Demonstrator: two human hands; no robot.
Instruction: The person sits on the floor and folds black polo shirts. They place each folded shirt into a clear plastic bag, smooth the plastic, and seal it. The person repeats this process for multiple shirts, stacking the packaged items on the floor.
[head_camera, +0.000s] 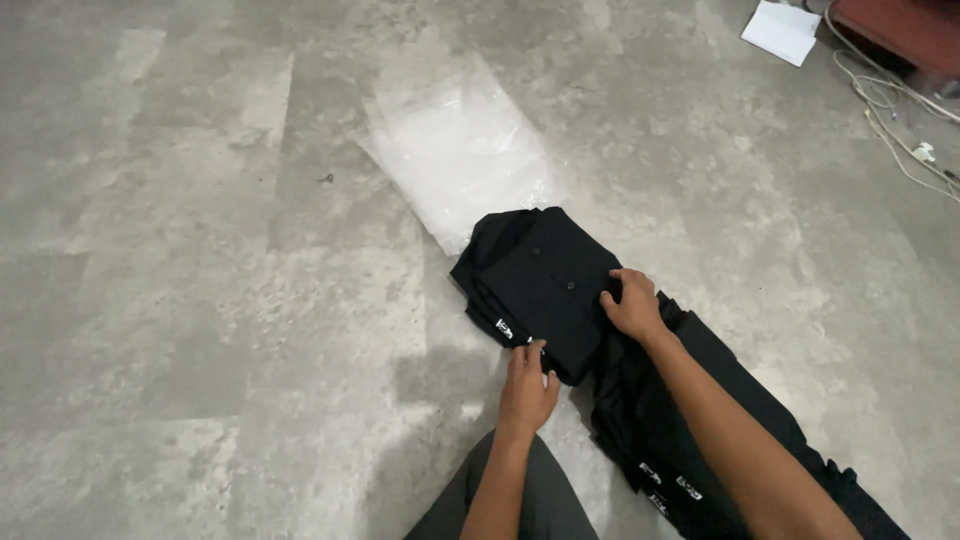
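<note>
A folded black shirt (540, 280) with small buttons and a white tag lies on the grey floor. My left hand (527, 385) pinches its near edge by the tag. My right hand (632, 303) presses flat on the shirt's right edge, fingers spread. Beyond the shirt lies a pile of clear plastic bags (460, 150), its near corner under the shirt. More black garments (690, 440) stretch along the floor under my right forearm.
A white paper sheet (782, 30) lies at the top right beside white cables (895, 110) and a dark red furniture edge (900, 30). My knee in grey trousers (520, 500) shows at the bottom. The concrete floor (180, 250) spreads left.
</note>
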